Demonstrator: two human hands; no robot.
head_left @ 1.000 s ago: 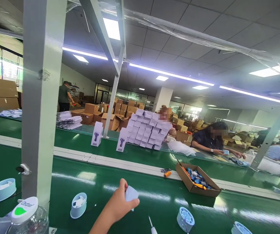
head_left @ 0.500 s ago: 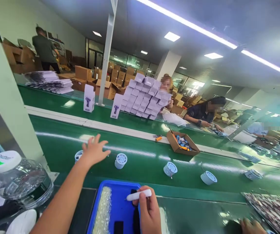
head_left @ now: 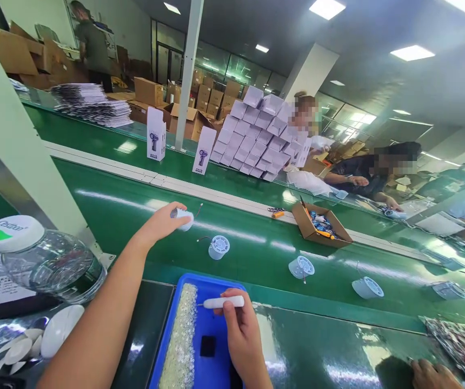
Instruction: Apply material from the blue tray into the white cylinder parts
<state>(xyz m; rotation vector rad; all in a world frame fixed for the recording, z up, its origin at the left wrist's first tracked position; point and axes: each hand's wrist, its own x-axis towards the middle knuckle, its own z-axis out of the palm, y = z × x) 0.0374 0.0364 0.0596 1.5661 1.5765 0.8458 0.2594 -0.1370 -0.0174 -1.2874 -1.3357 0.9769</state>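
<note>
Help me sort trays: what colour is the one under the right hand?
Blue tray, beneath the right hand; head view.

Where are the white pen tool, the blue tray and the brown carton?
pen tool (head_left: 223, 302): head view, middle of its white barrel.
blue tray (head_left: 210, 319): head view, bare blue floor.
brown carton (head_left: 303, 227): head view, near side wall.

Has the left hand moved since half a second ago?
Yes. The left hand now grips a round part on the green belt, farther from the blue tray's edge; before it was open.
</note>
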